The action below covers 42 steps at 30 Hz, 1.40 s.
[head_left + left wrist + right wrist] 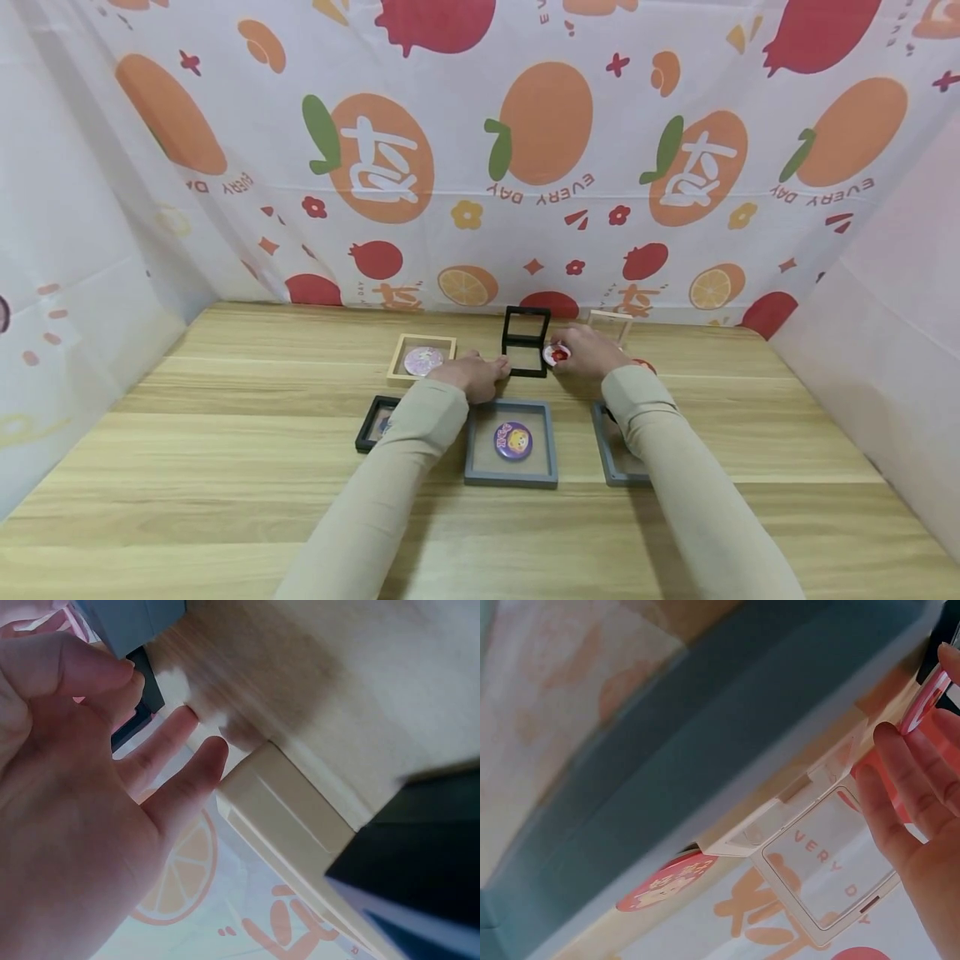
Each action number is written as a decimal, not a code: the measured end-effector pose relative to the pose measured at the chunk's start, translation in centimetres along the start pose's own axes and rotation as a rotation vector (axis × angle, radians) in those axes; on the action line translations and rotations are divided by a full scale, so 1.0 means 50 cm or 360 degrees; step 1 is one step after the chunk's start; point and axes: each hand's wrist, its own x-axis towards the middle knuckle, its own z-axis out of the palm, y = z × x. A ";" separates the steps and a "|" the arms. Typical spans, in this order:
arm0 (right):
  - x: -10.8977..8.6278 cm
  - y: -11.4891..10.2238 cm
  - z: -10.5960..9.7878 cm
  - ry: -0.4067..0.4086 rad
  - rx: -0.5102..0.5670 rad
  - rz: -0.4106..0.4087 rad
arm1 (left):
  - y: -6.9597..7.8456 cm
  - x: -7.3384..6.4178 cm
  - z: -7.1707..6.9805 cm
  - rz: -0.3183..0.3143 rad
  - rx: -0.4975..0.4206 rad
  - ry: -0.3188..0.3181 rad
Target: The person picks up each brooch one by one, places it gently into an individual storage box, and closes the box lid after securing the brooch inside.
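A small black display frame (525, 359) lies opened on the table, its lid tilted up at the back. My left hand (474, 377) has its fingertips right at this frame's left edge; in the left wrist view its two outer fingers are extended. My right hand (588, 350) pinches a round white badge with a red design (557, 355) beside the frame's right edge. In the right wrist view the badge (927, 697) is held tilted at the fingertips, the other fingers spread loosely.
A cream frame with a pink badge (403, 360) and a black frame (367, 429) stand left. Nearer are a grey frame with a purple badge (512, 481) and another grey frame (617, 475), partly under my right sleeve. Behind my right hand are an opened cream frame (810, 862) and a red badge (664, 883).
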 end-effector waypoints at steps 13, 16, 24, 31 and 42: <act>0.004 -0.005 -0.001 0.0031 -0.0019 -0.0070 | 0.002 0.000 0.002 -0.0023 -0.0025 -0.0002; 0.005 -0.008 -0.004 0.0021 -0.0017 -0.0081 | 0.002 0.000 0.002 -0.0032 -0.0043 -0.0003; 0.012 -0.014 -0.004 0.0025 -0.0001 -0.0139 | 0.005 -0.003 -0.003 -0.0053 -0.0052 -0.0021; 0.018 -0.027 -0.008 0.0026 -0.0004 -0.0161 | 0.004 0.001 -0.004 -0.0065 -0.0083 -0.0045; 0.024 -0.038 -0.014 -0.0025 0.0005 -0.0117 | 0.003 -0.002 -0.009 -0.0137 -0.0104 -0.0059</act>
